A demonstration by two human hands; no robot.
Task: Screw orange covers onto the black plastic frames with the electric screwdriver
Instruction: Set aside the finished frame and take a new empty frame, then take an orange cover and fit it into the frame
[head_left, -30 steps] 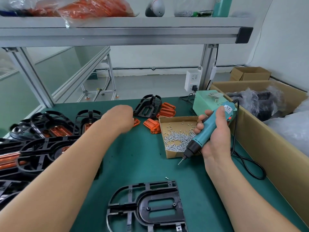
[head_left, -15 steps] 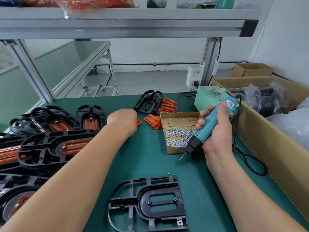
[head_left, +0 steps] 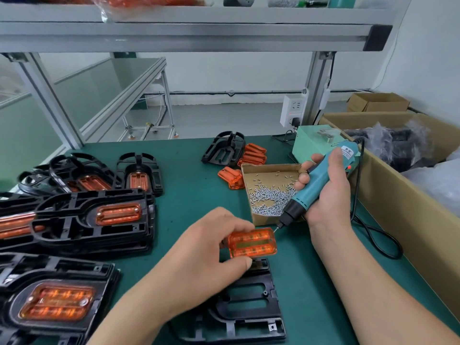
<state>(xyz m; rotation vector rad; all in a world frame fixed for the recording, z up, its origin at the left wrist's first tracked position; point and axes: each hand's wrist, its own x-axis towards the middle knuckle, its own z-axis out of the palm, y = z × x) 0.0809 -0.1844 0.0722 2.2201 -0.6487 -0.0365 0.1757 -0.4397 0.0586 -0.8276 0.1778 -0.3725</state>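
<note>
No wording can be read - the white label on the teal plastic electric screwdriver bears blue print, too blurred to make out.

A green table is filled with parts. Finished frames are stacked at the left. One bare black frame is laid at the near edge. Loose orange covers are piled just beside a small box of screws.

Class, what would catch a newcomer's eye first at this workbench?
The left hand pinches an orange cover over the bare black frame at front centre. The right hand holds a teal electric screwdriver beside the cardboard tray of screws. Finished frames stack at left.
</note>
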